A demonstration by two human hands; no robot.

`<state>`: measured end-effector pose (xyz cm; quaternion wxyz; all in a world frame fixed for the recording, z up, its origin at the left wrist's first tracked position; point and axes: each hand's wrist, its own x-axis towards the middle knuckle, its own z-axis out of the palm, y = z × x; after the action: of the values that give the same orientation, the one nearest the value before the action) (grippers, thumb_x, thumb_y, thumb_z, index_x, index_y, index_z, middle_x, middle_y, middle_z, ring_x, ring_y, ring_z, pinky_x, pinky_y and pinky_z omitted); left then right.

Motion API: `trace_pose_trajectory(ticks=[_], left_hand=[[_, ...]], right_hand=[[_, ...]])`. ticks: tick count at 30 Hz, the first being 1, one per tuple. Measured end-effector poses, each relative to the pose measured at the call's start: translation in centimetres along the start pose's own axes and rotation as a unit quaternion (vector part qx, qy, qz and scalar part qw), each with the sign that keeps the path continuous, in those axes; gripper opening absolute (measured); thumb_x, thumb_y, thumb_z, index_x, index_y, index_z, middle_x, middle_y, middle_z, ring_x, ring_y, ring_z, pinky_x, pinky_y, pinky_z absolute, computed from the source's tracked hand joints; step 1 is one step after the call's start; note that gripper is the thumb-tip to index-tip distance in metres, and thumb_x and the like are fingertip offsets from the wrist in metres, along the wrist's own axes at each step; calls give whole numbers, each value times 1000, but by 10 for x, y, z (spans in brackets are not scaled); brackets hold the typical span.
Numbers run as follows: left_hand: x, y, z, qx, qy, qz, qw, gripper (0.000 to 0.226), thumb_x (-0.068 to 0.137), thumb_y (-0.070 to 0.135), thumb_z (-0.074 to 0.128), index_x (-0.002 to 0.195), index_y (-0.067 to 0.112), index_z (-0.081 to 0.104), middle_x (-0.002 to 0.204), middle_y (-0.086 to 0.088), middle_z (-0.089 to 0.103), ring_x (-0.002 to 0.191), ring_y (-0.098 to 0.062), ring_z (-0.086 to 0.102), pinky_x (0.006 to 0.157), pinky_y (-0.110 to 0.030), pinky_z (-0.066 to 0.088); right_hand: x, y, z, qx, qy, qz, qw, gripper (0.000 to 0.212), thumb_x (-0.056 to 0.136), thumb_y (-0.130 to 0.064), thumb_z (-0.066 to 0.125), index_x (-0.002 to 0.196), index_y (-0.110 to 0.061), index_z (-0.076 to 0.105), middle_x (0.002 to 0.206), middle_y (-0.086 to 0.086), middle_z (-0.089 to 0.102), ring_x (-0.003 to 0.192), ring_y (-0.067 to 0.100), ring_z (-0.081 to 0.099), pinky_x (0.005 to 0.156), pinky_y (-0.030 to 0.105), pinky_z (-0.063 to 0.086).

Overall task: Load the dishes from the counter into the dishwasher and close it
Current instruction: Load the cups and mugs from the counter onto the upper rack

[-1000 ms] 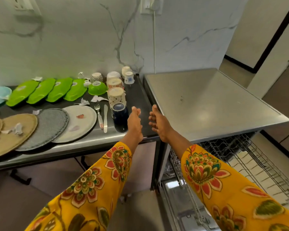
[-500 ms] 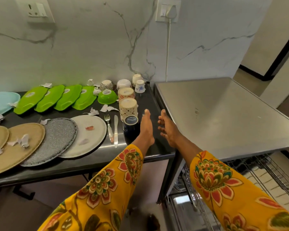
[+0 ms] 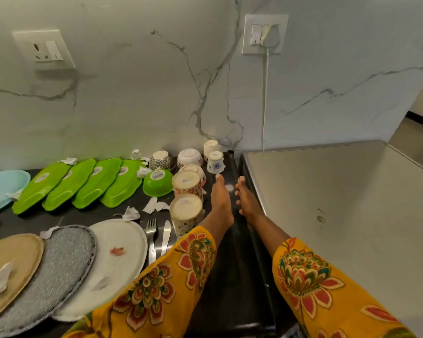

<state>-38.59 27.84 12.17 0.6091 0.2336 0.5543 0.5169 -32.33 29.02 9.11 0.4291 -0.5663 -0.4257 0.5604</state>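
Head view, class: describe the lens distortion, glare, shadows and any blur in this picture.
Head view: wide-angle lens bows the counter edge and stretches the sleeves near the frame bottom; soft glare sits on the steel dishwasher top and the fork; the left hand and right hand look slightly soft; shadows are faint and diffuse under the green bowl; the wall socket stays fairly sharp.

Stickers on green bowl [image 3: 158, 182] unreadable; no legible text

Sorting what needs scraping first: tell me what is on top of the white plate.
The white plate carries a small reddish scrap and a pale smear; its lower right edge is hidden by the left sleeve.
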Motion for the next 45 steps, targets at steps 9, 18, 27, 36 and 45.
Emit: trace_pose_trajectory(ticks=[9,18,27,36,45], left_hand=[[85,14,19,-80,85,10,993,54,97,46,37,142,16,38,139,2,42,131,-22,39,110,-34,30],[150,19,36,-99,144,46,984,49,98,46,35,136,16,43,136,-4,48,125,-20,43,107,-36,33],[179,21,37,-82,148,33,985,54,98,51,34,136,14,45,129,-1,52,116,-17,47,99,-30,36],[155,2,27,-60,138,57,987,44,102,40,31,129,13,52,111,-2,55,99,-14,51,86,-25,39],[147,-46,0,-19,158,11,987,48,80,57,35,113,25,50,124,-11,58,111,-29,58,98,-47,46]], right_hand=[[85,-1,10,3,-19,-31,999,58,101,-48,17,147,-17,29,153,8,30,141,25,28,116,39,22],[151,-7,14,-32,-17,-71,997,49,103,-41,21,143,-18,38,146,5,42,135,22,37,98,27,27],[185,-10,15,5,-81,-36,996,55,100,-50,19,143,-21,38,142,3,45,124,13,42,103,31,32],[157,-2,11,-21,-30,-51,998,49,102,-44,26,132,-14,49,126,4,58,110,15,53,83,23,40],[95,16,3,-36,24,-5,999,34,99,-34,43,119,-8,51,120,14,60,101,19,57,77,24,47]])
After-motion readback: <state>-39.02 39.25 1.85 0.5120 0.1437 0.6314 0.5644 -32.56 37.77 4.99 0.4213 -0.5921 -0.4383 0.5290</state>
